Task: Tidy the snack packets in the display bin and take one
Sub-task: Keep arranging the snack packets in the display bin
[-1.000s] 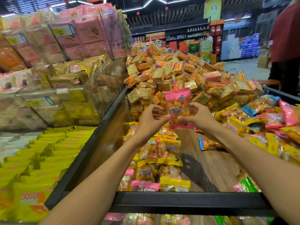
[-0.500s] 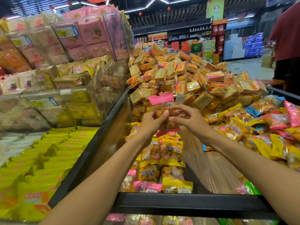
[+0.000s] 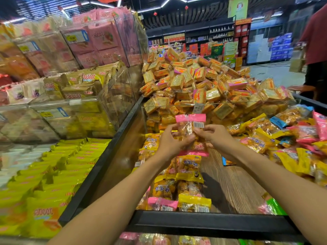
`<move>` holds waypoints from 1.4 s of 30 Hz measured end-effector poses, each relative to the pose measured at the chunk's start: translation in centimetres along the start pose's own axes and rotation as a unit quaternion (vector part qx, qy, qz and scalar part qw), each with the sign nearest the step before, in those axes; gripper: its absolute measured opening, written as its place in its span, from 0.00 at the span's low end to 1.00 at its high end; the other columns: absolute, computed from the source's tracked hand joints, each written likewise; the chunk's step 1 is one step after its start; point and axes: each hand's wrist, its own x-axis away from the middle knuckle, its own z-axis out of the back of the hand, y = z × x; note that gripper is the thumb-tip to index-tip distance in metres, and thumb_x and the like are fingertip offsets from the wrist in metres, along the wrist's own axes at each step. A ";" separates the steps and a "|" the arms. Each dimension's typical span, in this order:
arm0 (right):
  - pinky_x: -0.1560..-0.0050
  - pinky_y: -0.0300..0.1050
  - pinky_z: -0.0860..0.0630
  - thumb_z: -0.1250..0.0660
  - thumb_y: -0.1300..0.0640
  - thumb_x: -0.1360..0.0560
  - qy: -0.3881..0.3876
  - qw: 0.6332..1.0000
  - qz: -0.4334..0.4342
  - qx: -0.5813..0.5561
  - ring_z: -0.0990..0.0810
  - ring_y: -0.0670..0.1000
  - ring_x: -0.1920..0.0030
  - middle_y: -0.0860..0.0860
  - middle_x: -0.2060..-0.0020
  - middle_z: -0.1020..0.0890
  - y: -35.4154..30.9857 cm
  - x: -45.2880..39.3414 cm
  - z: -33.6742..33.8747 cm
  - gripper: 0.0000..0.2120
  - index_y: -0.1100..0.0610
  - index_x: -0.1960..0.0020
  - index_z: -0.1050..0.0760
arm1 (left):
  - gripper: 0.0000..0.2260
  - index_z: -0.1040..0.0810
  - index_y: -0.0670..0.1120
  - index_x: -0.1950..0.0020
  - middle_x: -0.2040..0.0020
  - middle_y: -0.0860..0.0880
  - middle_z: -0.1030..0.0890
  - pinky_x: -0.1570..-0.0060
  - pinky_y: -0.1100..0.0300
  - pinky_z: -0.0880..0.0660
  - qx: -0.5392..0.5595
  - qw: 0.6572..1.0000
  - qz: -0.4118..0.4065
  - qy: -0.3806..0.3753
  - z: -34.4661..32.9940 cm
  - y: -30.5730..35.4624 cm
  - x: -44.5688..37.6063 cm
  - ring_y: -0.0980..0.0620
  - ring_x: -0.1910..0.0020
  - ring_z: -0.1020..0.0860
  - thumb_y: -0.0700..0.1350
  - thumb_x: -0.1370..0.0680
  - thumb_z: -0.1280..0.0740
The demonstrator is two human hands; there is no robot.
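Observation:
Above the display bin [image 3: 212, 221] I hold up a clear snack packet with pink ends [image 3: 192, 121], its barcode side facing me. My left hand [image 3: 170, 141] pinches its left side and my right hand [image 3: 215, 137] grips its right side. Below them, yellow and pink packets [image 3: 189, 175] lie in neat rows along the bin's left side on the wooden floor [image 3: 231, 184]. A loose heap of mixed packets [image 3: 286, 138] fills the bin's right side.
A tall pile of orange cracker packs [image 3: 196, 82] rises behind a clear divider at the bin's far end. Clear boxes of pink and yellow wafer packs [image 3: 85, 82] stand to the left. A person in a red shirt [image 3: 316, 43] stands at the far right.
The packet has been turned in both hands, so the barcode side now faces me instead of the printed front. Both hands stay on it at about the same height.

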 end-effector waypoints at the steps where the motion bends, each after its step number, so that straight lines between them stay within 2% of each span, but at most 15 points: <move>1: 0.65 0.41 0.20 0.33 0.53 0.24 -0.007 1.000 -0.007 0.006 0.20 0.49 0.61 0.55 0.58 0.19 0.0 0.1 0.0 0.16 0.64 0.42 0.25 | 0.26 0.30 0.46 0.36 0.44 0.44 0.22 0.55 0.53 0.19 -0.002 1.000 0.012 0.002 -0.1 -0.4 0.1 0.49 0.48 0.21 0.42 0.30 0.25; 2: 0.69 0.38 0.24 0.34 0.53 0.23 -0.003 0.999 -0.006 0.031 0.22 0.47 0.64 0.53 0.60 0.21 0.1 0.1 0.1 0.16 0.64 0.41 0.26 | 0.25 0.30 0.45 0.36 0.45 0.44 0.21 0.55 0.53 0.19 -0.003 1.000 0.025 0.006 0.0 -0.8 0.1 0.50 0.50 0.20 0.41 0.30 0.25; 4: 0.62 0.43 0.24 0.36 0.53 0.21 0.030 0.988 0.027 0.146 0.22 0.49 0.60 0.54 0.56 0.21 0.5 -0.1 0.6 0.17 0.63 0.38 0.28 | 0.23 0.29 0.42 0.37 0.50 0.47 0.22 0.62 0.59 0.21 -0.035 0.998 0.043 0.025 0.7 -1.2 -1.0 0.53 0.57 0.22 0.39 0.30 0.25; 6: 0.56 0.45 0.28 0.37 0.53 0.21 0.058 0.958 0.067 0.274 0.24 0.50 0.54 0.52 0.54 0.23 0.6 -0.1 0.9 0.17 0.61 0.37 0.30 | 0.21 0.27 0.42 0.39 0.51 0.47 0.23 0.63 0.61 0.22 -0.105 0.991 0.058 0.058 2.2 -2.0 -3.4 0.51 0.55 0.22 0.40 0.29 0.25; 9: 0.53 0.44 0.31 0.36 0.54 0.21 0.032 0.936 0.088 0.338 0.25 0.51 0.50 0.52 0.52 0.23 0.7 -0.2 0.6 0.18 0.60 0.35 0.32 | 0.20 0.26 0.41 0.40 0.45 0.44 0.20 0.49 0.49 0.21 -0.178 0.974 0.083 0.116 5.1 -3.6 -7.6 0.47 0.47 0.21 0.41 0.29 0.25; 13: 0.48 0.47 0.27 0.36 0.52 0.22 0.006 0.898 0.127 0.422 0.24 0.52 0.44 0.51 0.47 0.23 1.3 -0.6 -0.3 0.19 0.56 0.34 0.34 | 0.23 0.29 0.42 0.36 0.38 0.42 0.24 0.38 0.50 0.27 -0.244 0.949 0.120 0.161 8.1 -7.0 -11.9 0.45 0.38 0.26 0.43 0.28 0.26; 15: 0.51 0.41 0.32 0.36 0.53 0.22 0.007 0.886 0.149 0.438 0.25 0.52 0.44 0.52 0.45 0.24 1.5 -0.8 -0.4 0.20 0.57 0.33 0.34 | 0.22 0.30 0.41 0.34 0.36 0.42 0.25 0.40 0.55 0.29 -0.263 0.943 0.128 0.159 8.5 -8.3 -13.2 0.44 0.37 0.27 0.43 0.26 0.28; 17: 0.53 0.39 0.35 0.36 0.53 0.22 0.008 0.878 0.161 0.450 0.26 0.51 0.43 0.52 0.45 0.24 1.6 -1.0 -0.3 0.19 0.57 0.34 0.34 | 0.21 0.30 0.39 0.34 0.36 0.41 0.26 0.42 0.55 0.30 -0.281 0.939 0.136 0.146 8.5 -9.6 -14.0 0.43 0.36 0.27 0.43 0.24 0.31; 21: 0.52 0.42 0.32 0.35 0.52 0.23 0.013 0.879 0.165 0.447 0.25 0.51 0.44 0.51 0.45 0.24 1.7 -0.8 -0.2 0.19 0.55 0.34 0.33 | 0.15 0.30 0.37 0.36 0.36 0.38 0.26 0.40 0.52 0.31 -0.302 0.933 0.132 0.147 8.5 -11.4 -14.7 0.40 0.37 0.27 0.42 0.21 0.36; 24: 0.47 0.45 0.29 0.35 0.53 0.23 0.018 0.879 0.171 0.445 0.26 0.51 0.43 0.51 0.43 0.24 1.5 -0.6 -0.2 0.19 0.55 0.34 0.33 | 0.13 0.27 0.36 0.38 0.39 0.38 0.23 0.42 0.53 0.31 -0.314 0.932 0.102 0.151 8.5 -11.8 -14.8 0.40 0.38 0.26 0.40 0.21 0.36; 29: 0.45 0.47 0.27 0.35 0.52 0.23 0.013 0.882 0.167 0.441 0.25 0.51 0.43 0.50 0.43 0.24 1.5 -0.5 -0.1 0.19 0.54 0.34 0.33 | 0.15 0.28 0.38 0.37 0.38 0.40 0.23 0.38 0.50 0.30 -0.295 0.939 0.106 0.140 9.1 -11.5 -14.2 0.41 0.36 0.27 0.43 0.22 0.33; 33: 0.46 0.42 0.30 0.36 0.54 0.22 0.015 0.886 0.154 0.436 0.26 0.51 0.42 0.51 0.42 0.25 1.2 -0.6 0.1 0.19 0.56 0.33 0.34 | 0.20 0.33 0.36 0.33 0.33 0.38 0.29 0.34 0.51 0.32 -0.339 0.923 0.101 0.150 8.8 -9.7 -13.7 0.41 0.33 0.31 0.41 0.22 0.33; 37: 0.45 0.42 0.30 0.37 0.56 0.21 0.011 0.896 0.139 0.422 0.27 0.51 0.40 0.52 0.40 0.26 0.9 -0.3 0.3 0.18 0.57 0.33 0.34 | 0.20 0.35 0.36 0.32 0.33 0.39 0.29 0.39 0.54 0.33 -0.412 0.906 0.033 0.092 6.1 -6.4 -12.8 0.42 0.34 0.31 0.42 0.20 0.36; 40: 0.41 0.50 0.27 0.36 0.55 0.22 0.001 0.898 0.135 0.419 0.27 0.53 0.40 0.53 0.39 0.26 0.5 0.0 1.5 0.19 0.57 0.33 0.33 | 0.16 0.29 0.37 0.36 0.38 0.40 0.25 0.44 0.53 0.29 -0.416 0.909 -0.002 0.039 2.4 -4.1 -12.8 0.41 0.39 0.26 0.46 0.20 0.37; 42: 0.42 0.51 0.27 0.37 0.55 0.22 -0.003 0.892 0.134 0.431 0.26 0.54 0.41 0.54 0.40 0.25 -0.4 0.3 3.2 0.18 0.58 0.35 0.32 | 0.16 0.27 0.36 0.41 0.42 0.38 0.23 0.48 0.52 0.28 -0.413 0.911 -0.018 0.006 -1.0 -2.7 -12.8 0.40 0.43 0.24 0.47 0.20 0.38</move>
